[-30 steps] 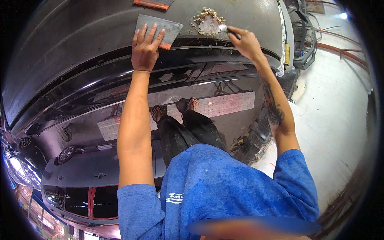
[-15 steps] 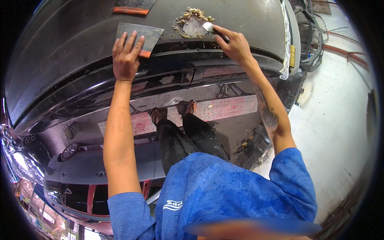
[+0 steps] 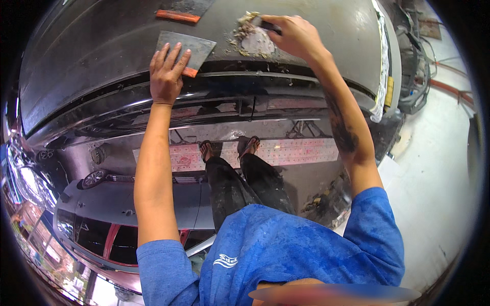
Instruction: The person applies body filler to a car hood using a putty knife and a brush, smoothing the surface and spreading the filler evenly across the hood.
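My right hand (image 3: 300, 38) is closed around the dark handle of a scraper (image 3: 269, 25), at the far edge of a pale bare patch (image 3: 259, 43) on a dark grey car panel (image 3: 112, 53). Its blade is mostly hidden by the hand and debris. Crumpled yellowish peelings (image 3: 244, 28) lie along the patch's left and far side. My left hand (image 3: 167, 79) lies with fingers spread on a flat metal filler spreader (image 3: 190, 47) with an orange edge. Farther off lies a second orange-edged spreader (image 3: 178, 17).
A black trim strip (image 3: 214, 84) runs along the panel's near edge. I stand on a perforated plank (image 3: 301, 151). White masking material (image 3: 380, 71) hangs at the panel's right end, beside car parts (image 3: 411, 76). A grey car (image 3: 138, 206) stands lower left.
My right hand has moved the scraper to the far side of the patch. The peelings have bunched up to the left, baring more pale surface. My left hand stays on the spreader.
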A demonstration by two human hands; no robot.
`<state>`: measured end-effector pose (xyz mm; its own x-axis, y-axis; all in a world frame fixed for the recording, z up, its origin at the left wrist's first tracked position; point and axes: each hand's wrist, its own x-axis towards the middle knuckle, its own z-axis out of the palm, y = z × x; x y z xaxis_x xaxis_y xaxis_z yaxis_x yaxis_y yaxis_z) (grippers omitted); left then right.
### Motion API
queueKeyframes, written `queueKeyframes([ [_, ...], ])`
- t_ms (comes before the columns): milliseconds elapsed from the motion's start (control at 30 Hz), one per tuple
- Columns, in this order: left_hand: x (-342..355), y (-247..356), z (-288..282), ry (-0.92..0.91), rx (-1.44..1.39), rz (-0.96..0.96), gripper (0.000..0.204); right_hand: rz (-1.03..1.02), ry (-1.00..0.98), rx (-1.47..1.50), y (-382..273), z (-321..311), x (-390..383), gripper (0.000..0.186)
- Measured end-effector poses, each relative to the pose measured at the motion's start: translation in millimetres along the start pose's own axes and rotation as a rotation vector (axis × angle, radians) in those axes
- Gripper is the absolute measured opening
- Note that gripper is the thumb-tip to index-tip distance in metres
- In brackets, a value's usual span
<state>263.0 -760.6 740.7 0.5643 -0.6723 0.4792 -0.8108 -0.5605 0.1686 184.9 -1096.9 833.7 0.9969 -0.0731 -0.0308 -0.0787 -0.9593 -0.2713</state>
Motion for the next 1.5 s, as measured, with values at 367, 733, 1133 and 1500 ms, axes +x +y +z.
queueKeyframes([
  [367,-3,1,1,0.035,0.000,-0.024,0.050,-0.174,0.170,-0.427,-9,-28,-3,0.026],
  [733,-7,4,4,0.031,-0.050,-0.067,0.045,-0.181,0.195,-0.441,10,5,-42,0.045],
  [1133,-7,4,10,0.068,-0.098,-0.060,0.035,-0.118,0.130,-0.480,-13,9,-65,0.059],
  [1500,-7,4,11,0.023,-0.149,-0.064,0.038,-0.422,0.400,-0.032,-136,31,103,0.065],
])
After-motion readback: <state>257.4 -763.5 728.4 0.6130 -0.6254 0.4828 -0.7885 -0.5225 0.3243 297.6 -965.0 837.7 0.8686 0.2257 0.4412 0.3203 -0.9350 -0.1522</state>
